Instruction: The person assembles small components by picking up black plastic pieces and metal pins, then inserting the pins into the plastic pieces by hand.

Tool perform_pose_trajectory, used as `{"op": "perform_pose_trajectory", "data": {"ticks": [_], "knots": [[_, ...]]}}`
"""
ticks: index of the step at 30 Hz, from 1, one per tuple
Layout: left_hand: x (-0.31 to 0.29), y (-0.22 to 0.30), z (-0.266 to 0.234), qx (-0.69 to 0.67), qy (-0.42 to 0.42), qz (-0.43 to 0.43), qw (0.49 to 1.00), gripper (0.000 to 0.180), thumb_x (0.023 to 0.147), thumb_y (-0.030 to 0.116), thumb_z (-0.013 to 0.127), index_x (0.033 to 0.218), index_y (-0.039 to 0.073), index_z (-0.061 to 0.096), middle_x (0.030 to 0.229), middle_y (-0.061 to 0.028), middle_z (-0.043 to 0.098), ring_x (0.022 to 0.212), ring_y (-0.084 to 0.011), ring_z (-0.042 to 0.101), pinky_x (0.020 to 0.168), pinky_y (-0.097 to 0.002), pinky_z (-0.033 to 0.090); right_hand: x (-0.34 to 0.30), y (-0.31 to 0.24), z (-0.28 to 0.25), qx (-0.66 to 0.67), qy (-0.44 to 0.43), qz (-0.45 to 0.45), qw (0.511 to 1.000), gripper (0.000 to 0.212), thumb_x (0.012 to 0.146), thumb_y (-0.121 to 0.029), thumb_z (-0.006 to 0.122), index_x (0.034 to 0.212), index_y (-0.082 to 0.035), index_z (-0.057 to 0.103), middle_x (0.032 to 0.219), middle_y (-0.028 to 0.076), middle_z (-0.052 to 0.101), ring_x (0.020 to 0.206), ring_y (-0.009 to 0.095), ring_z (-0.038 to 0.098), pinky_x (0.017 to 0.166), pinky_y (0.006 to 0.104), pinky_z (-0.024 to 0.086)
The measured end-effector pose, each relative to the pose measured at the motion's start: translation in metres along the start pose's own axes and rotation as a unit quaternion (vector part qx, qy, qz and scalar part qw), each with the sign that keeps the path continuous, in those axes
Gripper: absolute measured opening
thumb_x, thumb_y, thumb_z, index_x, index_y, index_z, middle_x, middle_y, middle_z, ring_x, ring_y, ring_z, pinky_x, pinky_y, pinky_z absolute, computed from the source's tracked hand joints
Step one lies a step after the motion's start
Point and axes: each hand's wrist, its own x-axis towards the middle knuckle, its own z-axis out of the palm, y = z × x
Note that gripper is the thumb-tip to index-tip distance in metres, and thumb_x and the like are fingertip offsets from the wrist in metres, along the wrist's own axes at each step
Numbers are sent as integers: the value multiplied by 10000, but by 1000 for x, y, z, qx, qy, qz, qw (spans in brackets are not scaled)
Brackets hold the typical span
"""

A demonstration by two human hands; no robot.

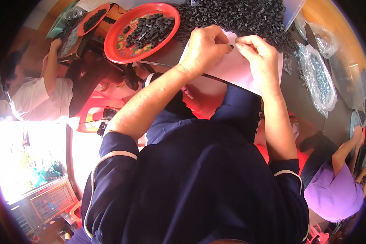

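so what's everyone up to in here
A person in dark clothes has both hands over a pale pink sheet at the table edge. The left hand seems to pinch a small dark piece; the right hand is close beside it, its grip unclear. Beyond them lies a heap of small black parts, with more in a red tray to the left. A clear plastic bag lies to the right. Two other people, in white and purple tops, are nearby.
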Motion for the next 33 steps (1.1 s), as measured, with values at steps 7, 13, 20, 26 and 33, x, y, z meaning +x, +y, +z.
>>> {"op": "perform_pose_trajectory", "data": {"ticks": [7, 13, 20, 26, 33], "knots": [[-24, 3, -2, -79, 45, -25, 996, 162, 740, 54, 754, 855, -23, 670, 770, -53, 669, 707, -85, 612, 661, -244, 513, 5, -16, 9, 27, -89, 47, 995, 96, 851, -74, 673, 870, 19, 689, 749, 49, 689, 691, 82, 589, 642, 239, 460], [-22, -4, -2, -65, 49, 43, 996, 173, 723, 35, 749, 864, -3, 656, 814, -60, 663, 708, -110, 618, 647, -262, 512, 10, -11, 12, 67, -88, 80, 991, 96, 857, -74, 664, 827, 17, 669, 709, 8, 642, 656, 58, 530, 610, 218, 418], [16, -30, -26, 369, 165, 175, 898, 134, 726, 102, 684, 838, 41, 642, 826, -125, 598, 797, -326, 617, 684, -440, 527, 6, -4, 11, 69, -17, 83, 994, 100, 867, -89, 665, 834, 5, 665, 708, 0, 609, 670, 66, 532, 623, 220, 425], [36, -37, -25, 520, 40, 156, 839, 123, 776, 146, 611, 853, 63, 659, 958, -134, 589, 951, -330, 583, 712, -444, 543, 3, -5, 8, 103, 0, 93, 990, 109, 872, -98, 664, 855, 10, 667, 709, 8, 609, 667, 73, 544, 636, 228, 448], [27, -42, -22, 436, 68, 214, 872, 93, 777, 162, 659, 816, 79, 676, 858, -80, 589, 867, -305, 595, 698, -415, 542, 3, -9, 1, 104, 23, 79, 991, 114, 868, -99, 664, 855, 14, 669, 697, 7, 608, 655, 74, 539, 628, 225, 439]]}}
